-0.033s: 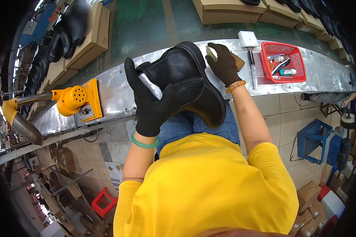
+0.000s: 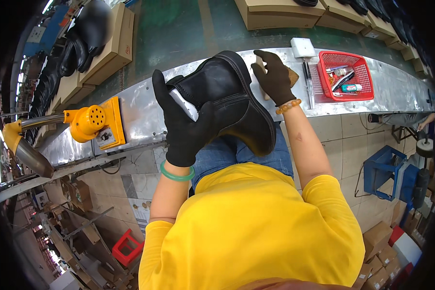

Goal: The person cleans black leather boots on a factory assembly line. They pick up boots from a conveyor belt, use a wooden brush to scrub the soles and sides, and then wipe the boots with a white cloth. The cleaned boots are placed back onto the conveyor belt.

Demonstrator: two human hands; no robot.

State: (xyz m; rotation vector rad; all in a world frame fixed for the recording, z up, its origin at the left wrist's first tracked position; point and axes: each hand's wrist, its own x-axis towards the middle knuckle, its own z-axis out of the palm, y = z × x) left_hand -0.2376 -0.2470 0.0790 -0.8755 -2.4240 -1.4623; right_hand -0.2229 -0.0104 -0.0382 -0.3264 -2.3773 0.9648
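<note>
A black ankle boot lies on its side over my lap and the edge of the metal bench, sole toward the right. My left hand, in a black glove, holds it at the shaft, with the thumb across the leather and the fingers at the opening. White material shows in that opening. To the right of the sole, my right hand, in a dark glove, is curled around a pale block, mostly hidden by the hand. A brown, rough-looking block shows just behind this hand.
On the bench, a red basket of small tools and tubes stands at right. Beside it are a thin metal tool and a white block. At left is a yellow machine. Cardboard boxes with shoes lie beyond.
The fingers of my right hand have shifted slightly, and more of the pale block shows below the thumb. The boot and my left hand stay in place.
</note>
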